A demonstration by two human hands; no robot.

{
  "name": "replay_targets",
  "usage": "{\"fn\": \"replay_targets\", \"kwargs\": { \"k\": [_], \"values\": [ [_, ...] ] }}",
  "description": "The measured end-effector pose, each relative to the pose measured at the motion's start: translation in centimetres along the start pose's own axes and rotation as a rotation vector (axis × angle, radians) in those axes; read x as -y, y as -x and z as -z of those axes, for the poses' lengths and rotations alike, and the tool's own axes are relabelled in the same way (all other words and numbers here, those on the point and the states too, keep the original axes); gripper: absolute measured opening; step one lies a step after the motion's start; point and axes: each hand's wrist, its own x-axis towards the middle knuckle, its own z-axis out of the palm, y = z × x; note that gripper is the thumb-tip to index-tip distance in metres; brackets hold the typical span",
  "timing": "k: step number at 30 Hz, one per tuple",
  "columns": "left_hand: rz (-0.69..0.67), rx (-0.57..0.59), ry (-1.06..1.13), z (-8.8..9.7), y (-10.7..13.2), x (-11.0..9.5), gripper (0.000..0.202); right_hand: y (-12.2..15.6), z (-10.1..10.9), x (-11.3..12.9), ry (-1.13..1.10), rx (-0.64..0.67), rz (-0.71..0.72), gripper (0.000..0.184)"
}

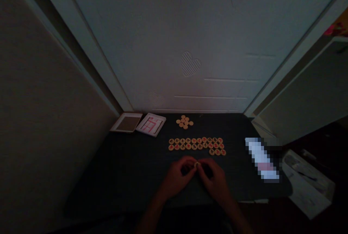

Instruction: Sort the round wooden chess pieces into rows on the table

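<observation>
Both hands meet at the near side of the dark bench [130,176], left hand [176,178] and right hand [216,181] nearly fingertip to fingertip, and there between them is one small round piece [197,164]! The grip is pinched on it from both sides, thumbs and fingers together, its marking too small to read. Just beyond, two long rows of discs [194,147] run side by side, characters in red and dark, with a short row of three [218,152] tucked under their right end. Farther back, a loose cluster of plain-topped discs [186,122] lies near the pale panel [163,45]. Over on the left, a shallow tray [129,122] sits beside a white box with red lines [151,124]; far right, a bright, pixelated patch [261,158].
</observation>
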Motion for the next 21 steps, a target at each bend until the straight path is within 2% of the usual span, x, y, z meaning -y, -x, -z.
{"fn": "replay_targets", "kwargs": {
  "k": [11,21],
  "values": [
    [-0.025,-0.029,-0.066,-0.23,0.02,0.25,0.019,0.23,0.01,0.03,-0.038,-0.037,-0.133,0.027],
    [-0.037,-0.045,-0.085,-0.4,-0.03,0.25,0.016,0.17,-0.01,0.1,-0.043,-0.054,-0.134,0.03]
  ]
}}
